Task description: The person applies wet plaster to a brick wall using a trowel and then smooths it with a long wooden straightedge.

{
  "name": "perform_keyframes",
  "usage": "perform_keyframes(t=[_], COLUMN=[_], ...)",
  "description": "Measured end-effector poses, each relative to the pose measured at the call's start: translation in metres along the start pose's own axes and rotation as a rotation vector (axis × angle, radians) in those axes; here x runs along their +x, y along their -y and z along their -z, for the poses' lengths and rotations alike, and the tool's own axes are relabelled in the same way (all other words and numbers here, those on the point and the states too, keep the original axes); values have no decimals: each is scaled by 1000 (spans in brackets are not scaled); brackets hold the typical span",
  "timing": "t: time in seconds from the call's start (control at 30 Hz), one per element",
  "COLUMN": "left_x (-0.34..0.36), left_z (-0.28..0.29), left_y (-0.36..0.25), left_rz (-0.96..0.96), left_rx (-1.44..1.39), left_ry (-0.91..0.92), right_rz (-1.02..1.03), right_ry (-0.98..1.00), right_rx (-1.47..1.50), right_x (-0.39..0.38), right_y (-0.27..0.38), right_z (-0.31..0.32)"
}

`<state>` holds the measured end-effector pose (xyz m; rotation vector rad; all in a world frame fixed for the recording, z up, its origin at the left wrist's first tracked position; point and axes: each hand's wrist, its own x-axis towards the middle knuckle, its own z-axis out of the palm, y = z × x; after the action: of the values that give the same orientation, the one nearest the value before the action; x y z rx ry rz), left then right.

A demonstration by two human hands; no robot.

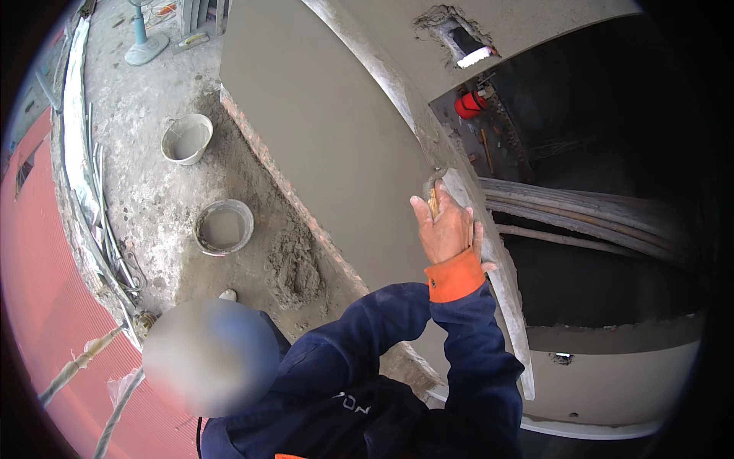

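My right hand (447,233), with an orange cuff and navy sleeve, is closed around the wooden handle (433,203) of a small plastering tool. The tool's head, smeared with grey mortar, is partly hidden at the long pale edge strip (501,287) of a smooth grey plastered surface (336,145). My left forearm passes behind the right one. Only fingertips (488,266), seemingly of my left hand, show beside the right wrist; the rest is hidden, and I cannot see whether they grip anything.
Left of the plastered surface, two buckets (188,159) of grey mix stand near a mortar heap (294,271). A fan base (145,49) is farther back. On the right, a dark recess holds a red bucket (469,105) and long poles (573,200). A blurred round area (210,357) covers the lower left.
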<state>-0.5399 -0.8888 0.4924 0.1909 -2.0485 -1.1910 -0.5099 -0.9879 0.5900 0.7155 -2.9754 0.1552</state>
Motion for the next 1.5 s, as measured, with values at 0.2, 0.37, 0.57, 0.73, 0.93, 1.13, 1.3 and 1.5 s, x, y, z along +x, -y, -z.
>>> perform_keyframes(t=[0.2,0.37,0.57,0.73,0.93,1.13,1.3,1.5], left_x=[4,7,0,-3,0,3,6,7], left_z=[-9,-10,-18,-33,-32,-21,-21,-17], left_y=[30,32,29,31,34,30,24,24], left_rz=[-68,-67,-58,-51,-80,-100,-71,-84], left_rx=[-65,-84,-103,-91,-120,-175,-143,-182], left_ry=[1,9,17,30,9,-10,46,53], right_rz=[261,205,139,141,105,107,123,119], right_ry=[-194,-132,-120,-125,-115,-134,-125,-98], right_rx=[123,86,122,121,138,120,129,164], right_x=[66,99,121,128,115,85,99,117], right_y=[34,60,94,112,98,67,82,102], right_z=[-30,-39,-43,-51,-50,-44,-46,-48])
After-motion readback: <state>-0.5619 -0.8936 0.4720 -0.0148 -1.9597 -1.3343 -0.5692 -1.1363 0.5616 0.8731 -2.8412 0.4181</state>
